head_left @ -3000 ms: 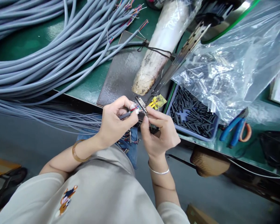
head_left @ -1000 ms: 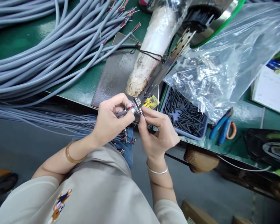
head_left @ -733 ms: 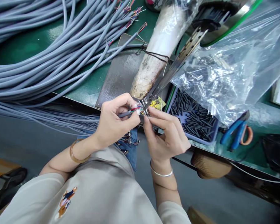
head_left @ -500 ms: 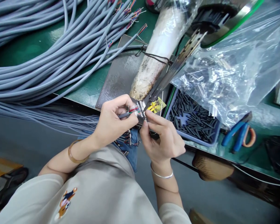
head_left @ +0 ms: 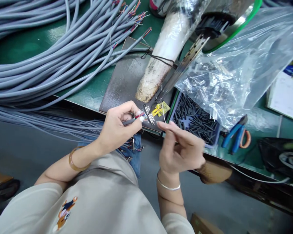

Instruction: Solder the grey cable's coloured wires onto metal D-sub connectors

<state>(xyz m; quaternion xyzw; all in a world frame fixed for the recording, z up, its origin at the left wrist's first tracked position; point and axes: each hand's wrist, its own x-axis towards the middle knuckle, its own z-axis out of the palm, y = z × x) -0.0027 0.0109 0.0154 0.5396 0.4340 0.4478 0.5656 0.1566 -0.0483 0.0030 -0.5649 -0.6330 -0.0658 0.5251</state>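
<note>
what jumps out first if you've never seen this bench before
The mass of grey cables sprawled over the left of the green bench and spilling off its near edge. At centre, the left hand pinches a cable end with coloured wires fanned into a small connector; the right hand is just beside it. To the right, a crumpled clear plastic bag overhangs a tray of black sleeves.

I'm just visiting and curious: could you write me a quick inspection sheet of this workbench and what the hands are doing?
Surface: green bench top with a dark metal plate at its front edge.
Job's things: thin grey cable ending in coloured wires at a small connector.
Clutter: clear plastic bag, tray of black sleeves, blue pliers, yellow tag.
Hands: left hand pinches the cable end; right hand is apart from the connector, fingers loosely curled.
Cables: thick bundle of grey cables across the bench and over its edge.
Surroundings: grey floor.
</note>
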